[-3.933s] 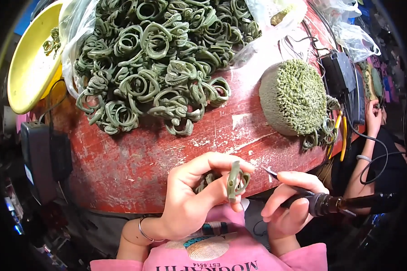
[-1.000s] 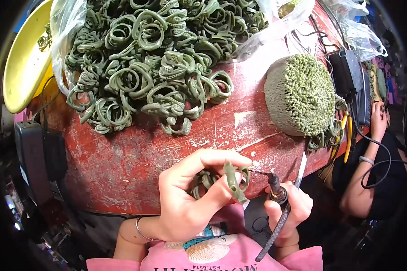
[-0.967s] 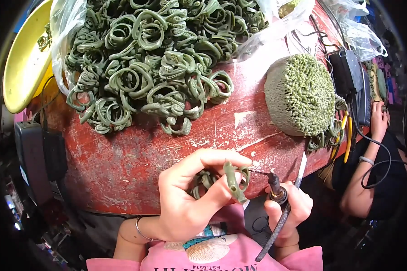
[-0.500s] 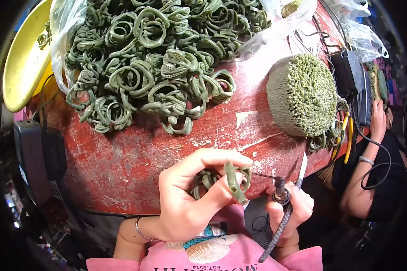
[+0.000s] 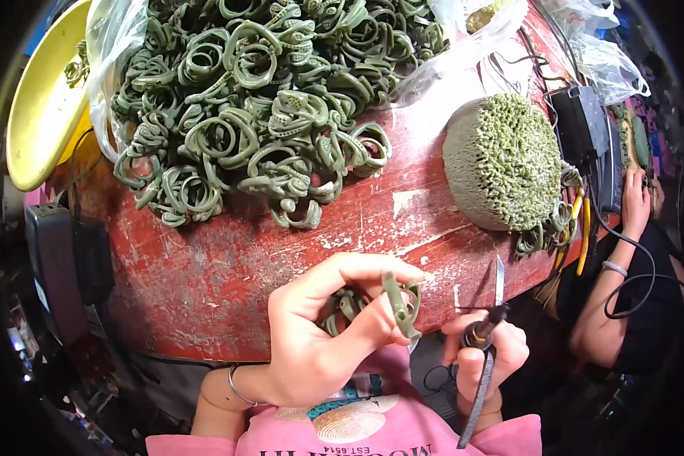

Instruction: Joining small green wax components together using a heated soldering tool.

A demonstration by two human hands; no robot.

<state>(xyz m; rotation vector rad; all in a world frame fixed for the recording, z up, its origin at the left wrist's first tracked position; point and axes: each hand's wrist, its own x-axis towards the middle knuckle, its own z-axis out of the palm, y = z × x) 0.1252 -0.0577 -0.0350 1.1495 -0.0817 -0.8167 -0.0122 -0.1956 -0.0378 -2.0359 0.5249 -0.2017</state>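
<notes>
My left hand (image 5: 319,334) is closed around several green, waxy-looking rings. One of them, a green ring (image 5: 400,304), is pinched upright between thumb and forefinger, and others sit in the palm. To its right, apart from the ring, my right hand (image 5: 490,353) grips a dark corded pen tool (image 5: 480,333) with a braided lead running down. The same hand also holds a knife, its narrow pale blade (image 5: 499,280) pointing away from me. Beyond my hands lies a large heap of similar green rings (image 5: 243,114).
A rough-topped green block (image 5: 509,163) stands on the worn red table (image 5: 205,289). Pliers with yellow handles (image 5: 585,235) and black cables lie to its right. A yellow dish (image 5: 42,106) is at far left. Another person's arm (image 5: 612,292) is at right.
My right hand has swung the pen's thin tip away from the ring, turning the pen upward and to the right. The left hand keeps the ring almost in place, tilted slightly differently.
</notes>
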